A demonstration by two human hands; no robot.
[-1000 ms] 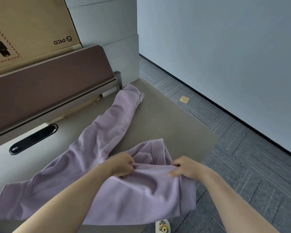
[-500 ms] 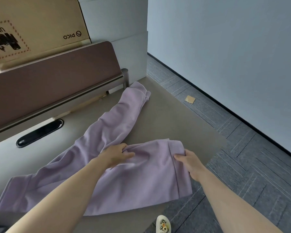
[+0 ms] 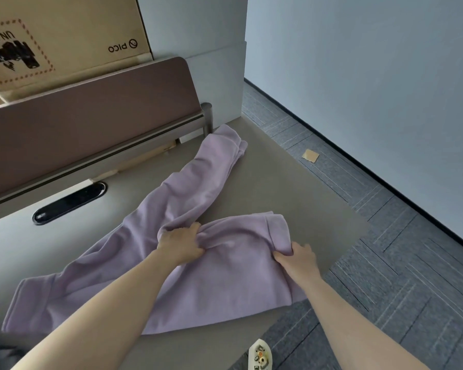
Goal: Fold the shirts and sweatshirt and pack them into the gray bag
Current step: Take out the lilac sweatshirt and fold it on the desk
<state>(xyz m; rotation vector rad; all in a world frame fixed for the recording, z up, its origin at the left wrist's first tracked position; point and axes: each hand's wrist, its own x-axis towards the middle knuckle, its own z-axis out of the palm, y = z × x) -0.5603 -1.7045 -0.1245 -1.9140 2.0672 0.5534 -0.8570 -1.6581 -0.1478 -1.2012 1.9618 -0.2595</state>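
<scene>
We see a lilac sweatshirt spread on the grey desk, its body near us, one sleeve reaching far toward the desk's back corner, the other trailing left. Left hand bunches cloth at the middle of the garment, fingers curled into the fabric. Right hand grasps the folded right edge, close to the desk's right side. A brown partition stands along the far edge, a cardboard box behind it. A black oval cable slot sits left of the far sleeve. Grey carpet lies to the right.
</scene>
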